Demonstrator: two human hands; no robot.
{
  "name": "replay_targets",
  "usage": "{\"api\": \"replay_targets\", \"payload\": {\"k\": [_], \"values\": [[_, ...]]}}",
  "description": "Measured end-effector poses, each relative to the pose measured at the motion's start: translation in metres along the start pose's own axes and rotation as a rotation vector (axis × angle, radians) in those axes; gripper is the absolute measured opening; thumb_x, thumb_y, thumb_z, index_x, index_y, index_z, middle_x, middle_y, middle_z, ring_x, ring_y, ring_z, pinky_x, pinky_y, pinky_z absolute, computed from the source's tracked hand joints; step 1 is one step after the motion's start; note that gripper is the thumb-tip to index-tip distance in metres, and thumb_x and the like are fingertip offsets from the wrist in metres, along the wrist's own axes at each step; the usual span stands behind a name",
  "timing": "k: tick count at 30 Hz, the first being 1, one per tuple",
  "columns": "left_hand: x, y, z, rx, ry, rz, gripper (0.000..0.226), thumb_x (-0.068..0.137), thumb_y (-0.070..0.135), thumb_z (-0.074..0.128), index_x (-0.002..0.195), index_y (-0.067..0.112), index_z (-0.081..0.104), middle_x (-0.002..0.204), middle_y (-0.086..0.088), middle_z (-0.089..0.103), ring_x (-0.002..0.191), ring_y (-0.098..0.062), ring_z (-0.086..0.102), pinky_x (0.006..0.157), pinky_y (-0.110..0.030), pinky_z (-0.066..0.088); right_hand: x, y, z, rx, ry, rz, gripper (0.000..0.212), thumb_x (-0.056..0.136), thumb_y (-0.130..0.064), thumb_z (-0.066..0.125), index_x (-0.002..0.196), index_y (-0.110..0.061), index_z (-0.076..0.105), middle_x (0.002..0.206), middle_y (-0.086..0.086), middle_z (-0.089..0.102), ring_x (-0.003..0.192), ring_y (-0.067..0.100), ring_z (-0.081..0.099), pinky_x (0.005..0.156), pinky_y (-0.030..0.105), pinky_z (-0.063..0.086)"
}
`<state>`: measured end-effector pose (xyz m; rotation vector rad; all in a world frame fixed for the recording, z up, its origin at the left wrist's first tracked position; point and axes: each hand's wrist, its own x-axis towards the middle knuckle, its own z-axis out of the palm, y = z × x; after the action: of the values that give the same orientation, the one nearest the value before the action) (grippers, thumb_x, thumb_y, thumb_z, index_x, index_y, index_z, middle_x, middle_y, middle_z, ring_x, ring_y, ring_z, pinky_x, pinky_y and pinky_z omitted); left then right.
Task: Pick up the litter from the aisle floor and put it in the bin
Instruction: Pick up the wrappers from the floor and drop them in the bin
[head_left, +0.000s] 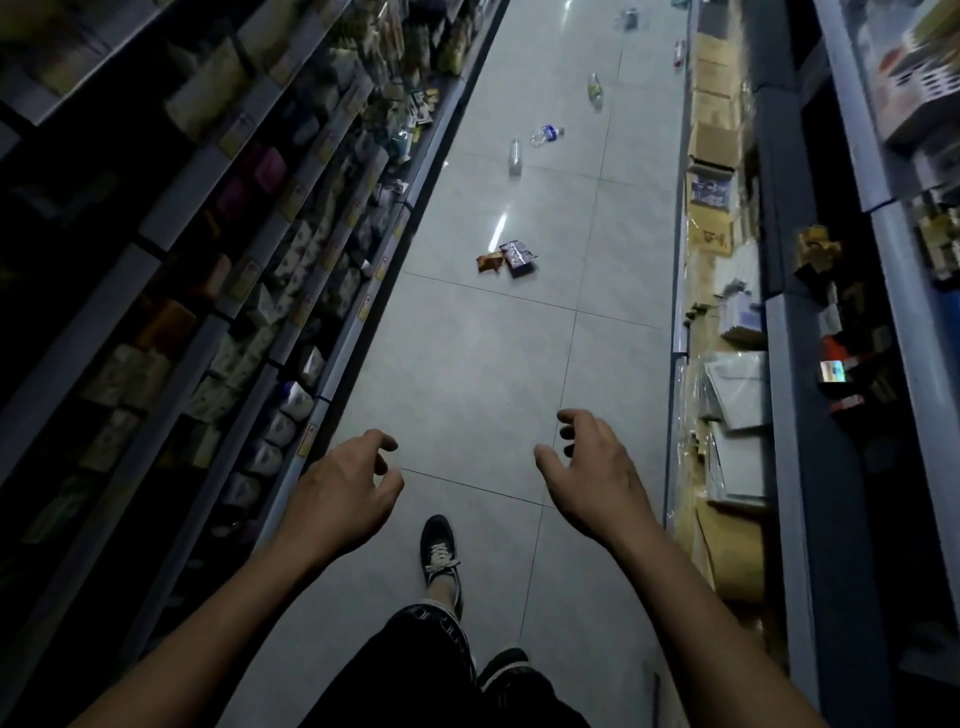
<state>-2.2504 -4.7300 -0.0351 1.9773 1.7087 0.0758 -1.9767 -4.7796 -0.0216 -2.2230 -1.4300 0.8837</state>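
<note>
1. Both hands are out in front at waist height, palms down. Left hand (345, 480) and right hand (592, 470): fingers loosely curled, spread, gripping nothing. Likely readied for a reach while walking; one dark shoe (440, 556) is stepped forward on the aisle floor (467, 374).
2. Floor between the hands and the first litter is bare tile. No bin visible anywhere, so the drop-off place cannot be told.
3. Nearest litter, mid-floor, well ahead of the hands: two snack wrappers touching each other, an orange wrapper (490, 261) and a purple wrapper (518, 257). Crumpled, lying flat, looks dropped rather than placed.
4. Farther on: a clear bottle (514, 157) lying toward the left shelf edge, and just beside it a blue-label bottle (546, 134) on its side.
5. Farther still: a yellowish bottle (595, 89) toward the right half of the floor.
6. Far end: a red-and-white item (678, 53) against the right shelf base, and a dark item (630, 18) mid-floor; both too small to identify.
7. Count: two wrappers, three bottles, two unidentified pieces. Seven in sight.
8. Judgement: nothing collected in hand yet; the wrappers are the sensible first pick.
</note>
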Motion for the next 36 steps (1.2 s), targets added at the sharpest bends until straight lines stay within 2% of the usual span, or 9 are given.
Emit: {"api": "replay_targets", "payload": {"k": [5,12,20,25,31,36], "values": [[0.075,0.001,-0.026,-0.017,-0.022,0.015,0.033,0.092,0.046,0.051,0.124,0.036,0.054,0.102,0.015,0.066,0.087,-0.008,0.062,0.073,-0.034,0.052,0.045,-0.022,-0.002,-0.018,-0.027,0.05,0.054,0.093,-0.048,0.054,0.141,-0.026,0.042,0.13,-0.005,0.053,0.112,0.014,0.056,0.094,0.041,0.051],[0.177,0.027,-0.056,-0.019,-0.065,0.156,0.034,0.092,0.046,0.05,0.124,0.035,0.053,0.103,0.015,0.065,0.088,-0.008,0.062,0.077,-0.037,0.055,0.09,-0.032,-0.007,-0.003,0.027,0.177,0.053,0.092,-0.049,0.054,0.139,-0.028,0.043,0.13,-0.007,0.053,0.111,0.013,0.057,0.092,0.04,0.052],[0.278,0.087,-0.071,0.006,-0.099,0.256,0.034,0.092,0.045,0.05,0.124,0.036,0.054,0.103,0.015,0.065,0.088,-0.009,0.063,0.077,-0.039,0.056,0.148,-0.025,-0.029,0.05,0.065,0.277,0.052,0.092,-0.05,0.054,0.139,-0.031,0.043,0.128,-0.01,0.053,0.106,0.009,0.057,0.09,0.037,0.052],[0.341,0.136,-0.07,0.014,-0.095,0.302,0.034,0.092,0.045,0.05,0.124,0.036,0.054,0.102,0.015,0.065,0.087,-0.008,0.063,0.076,-0.038,0.057,0.209,-0.007,-0.059,0.078,0.082,0.284,0.052,0.092,-0.054,0.052,0.138,-0.034,0.042,0.13,-0.012,0.051,0.113,0.01,0.056,0.093,0.037,0.051],[0.406,0.18,-0.076,0.044,-0.073,0.243,0.033,0.092,0.045,0.05,0.124,0.036,0.055,0.103,0.015,0.066,0.087,-0.008,0.063,0.077,-0.037,0.055,0.311,0.006,-0.11,0.063,0.052,0.229,0.052,0.093,-0.051,0.052,0.14,-0.03,0.043,0.131,-0.009,0.052,0.111,0.012,0.056,0.092,0.036,0.05],[0.448,0.191,-0.087,0.027,-0.029,0.124,0.032,0.094,0.044,0.05,0.125,0.036,0.054,0.103,0.015,0.065,0.087,-0.007,0.063,0.075,-0.034,0.054,0.401,-0.01,-0.144,0.01,0.0,0.098,0.052,0.094,-0.051,0.049,0.141,-0.028,0.043,0.133,-0.007,0.051,0.112,0.013,0.055,0.092,0.034,0.049]]}}
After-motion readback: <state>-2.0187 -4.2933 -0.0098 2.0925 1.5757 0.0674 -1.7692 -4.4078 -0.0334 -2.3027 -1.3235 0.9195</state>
